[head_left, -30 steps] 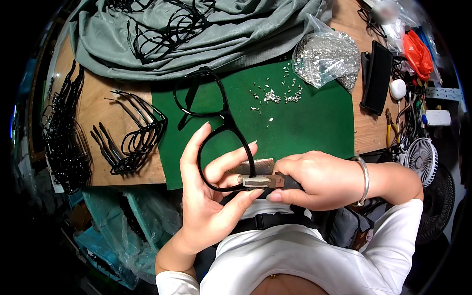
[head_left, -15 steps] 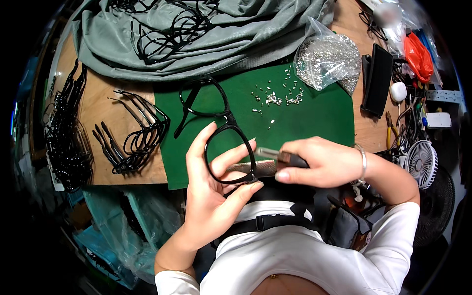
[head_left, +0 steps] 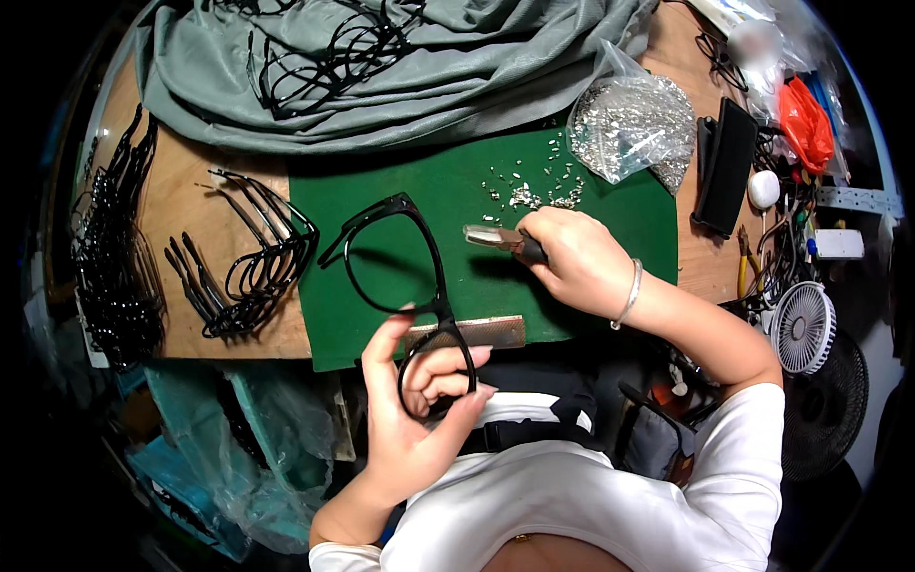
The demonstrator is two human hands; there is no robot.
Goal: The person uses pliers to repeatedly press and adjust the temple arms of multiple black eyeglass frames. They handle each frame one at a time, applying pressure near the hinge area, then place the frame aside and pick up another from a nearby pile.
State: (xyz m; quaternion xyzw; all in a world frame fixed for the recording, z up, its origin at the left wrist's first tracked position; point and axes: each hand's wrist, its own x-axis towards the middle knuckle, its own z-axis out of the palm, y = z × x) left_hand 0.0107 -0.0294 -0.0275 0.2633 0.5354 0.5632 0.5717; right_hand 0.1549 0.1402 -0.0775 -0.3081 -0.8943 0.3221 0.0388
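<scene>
My left hand (head_left: 415,429) grips a black eyeglass frame (head_left: 437,278) by its lower rim, the upper rim and folded temples standing out over the green mat (head_left: 600,267). Behind the frame a flat, textured metal strip (head_left: 496,333) lies at the mat's near edge. My right hand (head_left: 570,257) holds pliers (head_left: 489,238) with dark grips, their jaws right of the frame and just below scattered small silver pieces (head_left: 524,195). A clear bag of the same silver pieces (head_left: 624,129) lies at the mat's upper right.
Black frames lie left, bundled (head_left: 114,248) and loose (head_left: 257,257). Grey-green cloth (head_left: 477,57) bears more frames. At right are a black case (head_left: 728,167), white earbud case (head_left: 762,190), yellow-handled tool (head_left: 743,267), cables, red bag (head_left: 807,124) and fans (head_left: 803,324).
My right hand and the pliers have moved up, away from the frame toward the scattered pieces. My left hand and the frame have moved down toward me, showing more of the metal strip.
</scene>
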